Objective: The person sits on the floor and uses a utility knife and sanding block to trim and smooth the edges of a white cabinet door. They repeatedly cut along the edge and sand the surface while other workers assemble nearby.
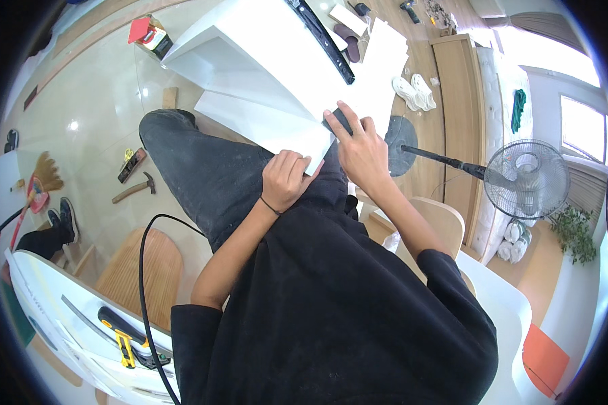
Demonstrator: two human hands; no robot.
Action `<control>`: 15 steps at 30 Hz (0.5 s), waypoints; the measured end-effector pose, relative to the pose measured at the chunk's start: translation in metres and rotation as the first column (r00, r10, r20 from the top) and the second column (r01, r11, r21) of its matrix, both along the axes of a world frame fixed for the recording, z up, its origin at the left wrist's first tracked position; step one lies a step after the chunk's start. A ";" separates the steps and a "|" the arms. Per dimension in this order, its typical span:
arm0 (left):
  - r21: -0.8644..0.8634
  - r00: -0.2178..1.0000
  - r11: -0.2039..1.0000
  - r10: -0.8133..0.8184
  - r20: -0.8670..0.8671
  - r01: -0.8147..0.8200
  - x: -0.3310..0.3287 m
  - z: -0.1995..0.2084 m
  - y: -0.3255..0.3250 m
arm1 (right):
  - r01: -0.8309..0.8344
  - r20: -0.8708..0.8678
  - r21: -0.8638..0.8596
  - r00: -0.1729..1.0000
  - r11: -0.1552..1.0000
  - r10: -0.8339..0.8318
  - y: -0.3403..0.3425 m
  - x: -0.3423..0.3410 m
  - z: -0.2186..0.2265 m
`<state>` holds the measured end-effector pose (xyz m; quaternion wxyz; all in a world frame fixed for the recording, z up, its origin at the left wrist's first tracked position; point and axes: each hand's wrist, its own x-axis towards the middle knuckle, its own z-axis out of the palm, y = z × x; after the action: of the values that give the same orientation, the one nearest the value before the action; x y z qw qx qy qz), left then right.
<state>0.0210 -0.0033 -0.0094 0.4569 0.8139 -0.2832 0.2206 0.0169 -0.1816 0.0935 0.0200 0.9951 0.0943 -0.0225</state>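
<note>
A white box-shaped furniture piece (250,81), open on one side, rests tilted against my legs. A black metal rail like a drawer slide (327,47) lies along its upper white face. My left hand (287,179) is closed round the piece's near corner, fingers curled over the edge. My right hand (359,145) grips a small dark block (338,121), which looks like a sanding block, against the white panel's near right edge. Its index and middle fingers lie over the block; the thumb is hidden.
A hammer (134,187), a hand plane (132,166) and a red-topped carton (150,37) sit on the floor at left. At right stands a fan (527,179). A white table (54,297) with a yellow-black utility knife (125,341) and a black cable (142,270) are at lower left.
</note>
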 end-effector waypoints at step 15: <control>-0.019 1.000 1.000 -0.002 0.015 0.002 0.001 0.001 0.001 | -0.051 0.032 -0.089 0.998 0.995 0.054 -0.008 0.006 0.004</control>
<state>0.0220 -0.0022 -0.0083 0.4628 0.8076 -0.2851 0.2289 0.0231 -0.1891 0.0976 0.0662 0.9907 0.1189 -0.0089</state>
